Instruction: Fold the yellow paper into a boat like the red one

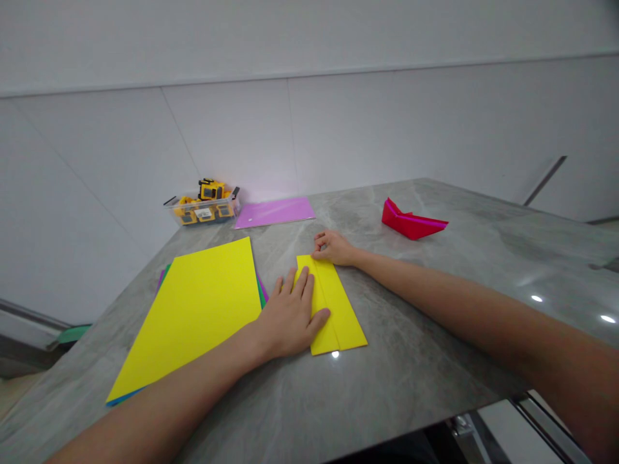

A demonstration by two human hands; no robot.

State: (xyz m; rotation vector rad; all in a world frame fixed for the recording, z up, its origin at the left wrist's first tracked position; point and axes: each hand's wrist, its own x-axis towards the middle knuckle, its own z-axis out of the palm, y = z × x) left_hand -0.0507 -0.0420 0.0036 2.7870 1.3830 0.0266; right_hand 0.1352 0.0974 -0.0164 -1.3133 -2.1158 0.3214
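Observation:
A folded yellow paper lies on the grey table, with a lengthwise seam down its middle. My left hand rests flat on its left part, fingers spread. At its far edge my right hand has its fingers curled together, touching the top of the paper; the fingertips pinch at that edge. Left of my left hand lies a stack of coloured sheets with a large yellow sheet on top; green, purple and blue edges peek out beneath.
A red folded paper boat stands at the back right. Near the wall are a pink-purple flat sheet or folder and a clear plastic box holding yellow and black toy pieces. The grey table ends at the front.

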